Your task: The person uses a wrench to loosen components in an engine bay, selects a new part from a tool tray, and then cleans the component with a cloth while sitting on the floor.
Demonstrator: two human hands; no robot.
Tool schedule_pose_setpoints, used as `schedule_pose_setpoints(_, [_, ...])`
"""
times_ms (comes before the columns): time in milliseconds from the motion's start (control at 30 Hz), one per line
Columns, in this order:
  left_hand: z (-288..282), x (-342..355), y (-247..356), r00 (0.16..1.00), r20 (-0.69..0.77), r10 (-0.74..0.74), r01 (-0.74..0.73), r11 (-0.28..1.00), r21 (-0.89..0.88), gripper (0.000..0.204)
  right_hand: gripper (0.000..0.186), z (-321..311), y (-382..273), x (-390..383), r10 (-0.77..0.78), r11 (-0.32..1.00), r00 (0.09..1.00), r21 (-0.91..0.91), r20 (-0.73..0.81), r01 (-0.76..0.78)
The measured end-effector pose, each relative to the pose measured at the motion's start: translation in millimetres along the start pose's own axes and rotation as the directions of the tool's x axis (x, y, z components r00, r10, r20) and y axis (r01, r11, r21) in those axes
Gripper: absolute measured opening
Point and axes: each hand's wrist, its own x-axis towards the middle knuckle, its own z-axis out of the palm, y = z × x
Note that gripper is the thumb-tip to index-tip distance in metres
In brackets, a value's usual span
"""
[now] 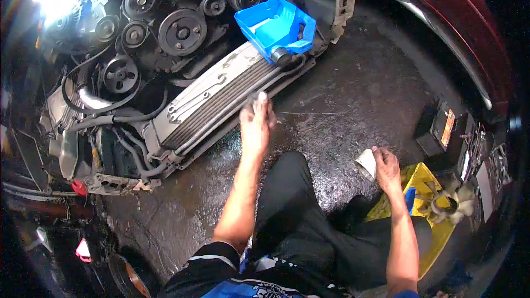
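Observation:
My left hand [255, 127] is stretched forward, just off the front edge of the radiator [221, 105]. Its fingers are smeared by motion, so I cannot make out whether anything is in them. Low over the dark floor, my right hand [388, 168] grips a small white cup [365, 164] by its side, the cup tilted. Several wrenches [205, 95] lie along the radiator's pale top. At its right end rests a blue cut-open plastic jug [276, 25] with a handle and a black cap.
Engine pulleys and a belt [182, 32] are exposed behind the radiator. To my right stand a yellow container [436, 237], a pale fan [450, 203] and a black battery [435, 128], with loose tools beyond. The floor [353, 88] looks wet and oily. A red body panel [464, 16] borders the right.

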Motion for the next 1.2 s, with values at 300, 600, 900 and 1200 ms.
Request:
schedule_pose_setpoints(300, [80.2, 151.9, 80.6, 0.628, 0.449, 0.636, -0.684, 0.176, 0.708, 0.035, 0.054, 8.2, 5.9, -7.0, -0.064, 0.989, 0.998, -0.133, 0.002, 0.063])
schedule_pose_setpoints(600, [83.0, 177.6, 68.5, 0.544, 0.333, 0.77, -0.746, 0.262, 0.612, 0.044, 0.052, -4.0, 37.2, -12.7, -0.214, 0.96, 0.974, -0.2, -0.074, 0.196])
schedule_pose_setpoints(900, [33.6, -59.4, -21.9, 0.602, 0.791, 0.106, -0.659, 0.626, 0.417, 0.07, 0.026, 2.8, -11.9, -26.6, -0.489, 0.858, 0.844, -0.052, 0.219, 0.511])
schedule_pose_setpoints(1200, [-35.2, -105.7, -38.8, 0.837, 0.525, 0.155, -0.412, 0.81, 0.418, 0.071, 0.046, 3.4, -57.6, -37.5, -0.515, 0.843, 0.853, 0.227, 0.08, 0.487])
